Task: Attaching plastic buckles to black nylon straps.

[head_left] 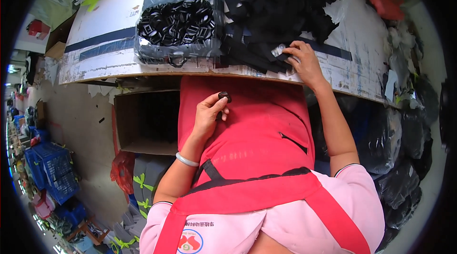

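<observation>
My left hand is raised over the red apron, thumb and fingers pinching a small black plastic buckle. At the front edge of the table, my right hand closes its fingertips on a black fabric strap. A small whitish patch shows beside those fingertips. That strap lies at the near side of a big heap of black straps. To the left of the heap, an opened clear plastic bag holds many black buckles.
The white-covered table has a curved-looking front edge close to my body. Below it stands an open cardboard box. Blue plastic crates are on the floor at far left. Dark plastic-wrapped bundles are piled at right.
</observation>
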`<action>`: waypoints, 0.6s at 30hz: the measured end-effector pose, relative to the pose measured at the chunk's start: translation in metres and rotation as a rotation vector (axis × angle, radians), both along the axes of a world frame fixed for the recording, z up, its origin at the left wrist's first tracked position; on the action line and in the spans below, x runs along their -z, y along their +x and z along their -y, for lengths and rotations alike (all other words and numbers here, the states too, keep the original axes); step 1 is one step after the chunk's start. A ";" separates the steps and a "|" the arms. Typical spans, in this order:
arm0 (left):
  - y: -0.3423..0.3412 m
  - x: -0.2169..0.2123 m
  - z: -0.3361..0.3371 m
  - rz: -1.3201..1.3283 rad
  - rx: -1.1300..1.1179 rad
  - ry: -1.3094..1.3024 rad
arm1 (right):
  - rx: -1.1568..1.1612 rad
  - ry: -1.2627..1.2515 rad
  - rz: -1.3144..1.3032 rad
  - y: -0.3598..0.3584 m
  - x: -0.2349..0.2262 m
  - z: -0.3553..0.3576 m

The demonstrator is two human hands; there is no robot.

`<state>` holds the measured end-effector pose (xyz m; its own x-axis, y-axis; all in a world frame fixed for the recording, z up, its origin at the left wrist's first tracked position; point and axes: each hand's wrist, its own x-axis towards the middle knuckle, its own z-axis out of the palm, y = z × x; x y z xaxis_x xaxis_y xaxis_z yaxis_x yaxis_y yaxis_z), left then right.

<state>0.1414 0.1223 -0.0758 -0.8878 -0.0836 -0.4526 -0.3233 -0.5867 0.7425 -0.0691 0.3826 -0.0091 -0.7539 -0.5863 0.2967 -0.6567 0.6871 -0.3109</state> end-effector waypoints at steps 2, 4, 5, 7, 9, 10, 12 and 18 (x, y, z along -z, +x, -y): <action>-0.002 0.002 0.000 -0.014 -0.017 0.018 | -0.011 -0.033 0.033 -0.009 0.010 -0.005; -0.001 0.001 0.000 -0.002 -0.036 0.038 | 0.043 -0.168 -0.012 -0.008 0.012 0.001; -0.001 0.003 0.001 -0.003 -0.034 0.047 | 0.033 -0.242 -0.113 -0.010 0.010 0.001; 0.000 0.004 0.002 -0.002 -0.039 0.052 | 0.094 -0.373 -0.202 -0.008 -0.015 0.010; -0.001 0.004 0.002 -0.013 -0.032 0.064 | 0.192 -0.521 -0.236 -0.006 -0.042 0.017; -0.002 0.004 0.003 -0.015 -0.035 0.062 | 0.264 -0.596 -0.207 -0.005 -0.050 0.019; -0.002 0.004 0.005 -0.006 -0.031 0.060 | 0.334 -0.852 -0.112 -0.012 -0.052 0.019; -0.002 0.006 0.007 -0.034 -0.003 0.049 | 0.115 -0.893 0.438 0.029 -0.056 0.059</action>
<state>0.1393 0.1152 -0.0813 -0.9026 -0.0646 -0.4257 -0.2965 -0.6235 0.7234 -0.0397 0.3237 0.0464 -0.9403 -0.2008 0.2747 -0.3045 0.1362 -0.9427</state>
